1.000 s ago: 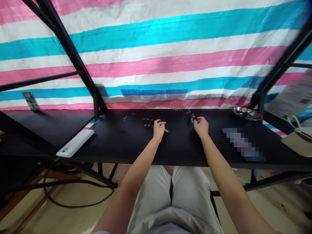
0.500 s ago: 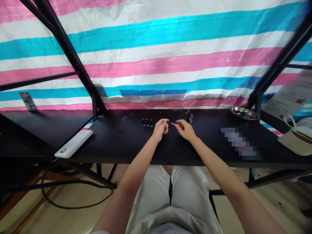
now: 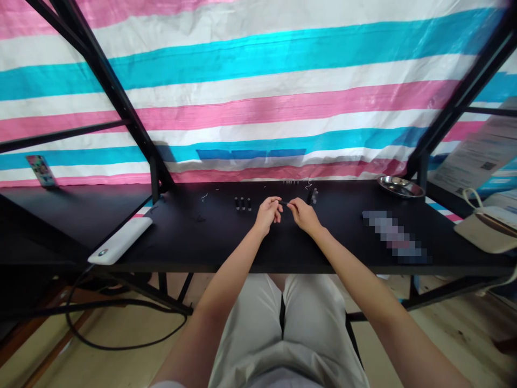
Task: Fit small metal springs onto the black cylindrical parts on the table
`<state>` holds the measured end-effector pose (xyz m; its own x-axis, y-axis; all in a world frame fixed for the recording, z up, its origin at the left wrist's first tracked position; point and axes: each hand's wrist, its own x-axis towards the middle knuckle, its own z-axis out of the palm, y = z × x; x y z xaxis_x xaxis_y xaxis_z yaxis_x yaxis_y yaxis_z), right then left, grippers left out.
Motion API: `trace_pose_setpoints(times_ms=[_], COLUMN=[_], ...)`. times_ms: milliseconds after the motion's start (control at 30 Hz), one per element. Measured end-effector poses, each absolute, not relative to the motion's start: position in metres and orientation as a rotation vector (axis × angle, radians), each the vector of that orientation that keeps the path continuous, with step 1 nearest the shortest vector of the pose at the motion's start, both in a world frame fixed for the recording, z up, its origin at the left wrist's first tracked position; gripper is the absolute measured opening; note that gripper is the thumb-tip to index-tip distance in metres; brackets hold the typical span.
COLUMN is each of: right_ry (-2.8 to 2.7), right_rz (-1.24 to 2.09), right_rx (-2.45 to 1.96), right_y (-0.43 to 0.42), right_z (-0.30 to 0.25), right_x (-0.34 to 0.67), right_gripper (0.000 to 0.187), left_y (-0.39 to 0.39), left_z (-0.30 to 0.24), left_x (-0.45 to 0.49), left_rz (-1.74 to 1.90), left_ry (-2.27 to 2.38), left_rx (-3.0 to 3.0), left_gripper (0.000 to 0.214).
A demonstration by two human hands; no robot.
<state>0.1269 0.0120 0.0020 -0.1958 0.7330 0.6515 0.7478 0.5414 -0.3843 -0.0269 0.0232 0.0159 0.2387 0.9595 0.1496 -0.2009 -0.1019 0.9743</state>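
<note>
Between my two hands is a small dark tube (image 3: pixel 284 203), held level above the black table. My left hand (image 3: pixel 267 216) pinches its left end between thumb and forefinger, the other fingers curled loosely. At the tube's right end, the fingertips of my right hand (image 3: pixel 304 214) are closed on it. Most of the tube is hidden by fingers. Left of my hands, three short black tubes (image 3: pixel 243 204) with pale ends stand in a row. Just beyond my right hand is a cluster of small clear and black cylindrical pieces (image 3: pixel 313 195).
Small pale pieces (image 3: pixel 291 182) and a curled white strip (image 3: pixel 309 184) lie at the back of the table (image 3: pixel 218 242). A metal dish (image 3: pixel 400 187), a blurred-out object (image 3: pixel 396 237) and a beige pouch (image 3: pixel 487 229) are rightward. A white power bank-like device (image 3: pixel 120 241) lies left.
My hands have drawn slightly closer together on the tube. Its lighter section, visible between my fingers before, is now covered. The view has shifted slightly.
</note>
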Motion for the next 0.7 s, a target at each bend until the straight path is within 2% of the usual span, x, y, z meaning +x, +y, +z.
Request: trace_pose_setpoints(times_ms=[433,700], right_ry=[-2.005,-1.969], right_rz=[-0.181,-0.154], right_rx=[-1.228,-1.274], right_y=[0.014,0.012], right_z=[0.0011,0.0009], right_x=[0.1286,0.1333], right_gripper=[0.032,0.025], left_y=[0.0232,0.027], left_z=[0.0181,0.0178], left_x=[-0.0261,-0.0309], left_rz=[1.224,1.318], left_ry=[0.869,0.942], left_rx=[1.253,1.172], left_gripper=[0.021,0.02])
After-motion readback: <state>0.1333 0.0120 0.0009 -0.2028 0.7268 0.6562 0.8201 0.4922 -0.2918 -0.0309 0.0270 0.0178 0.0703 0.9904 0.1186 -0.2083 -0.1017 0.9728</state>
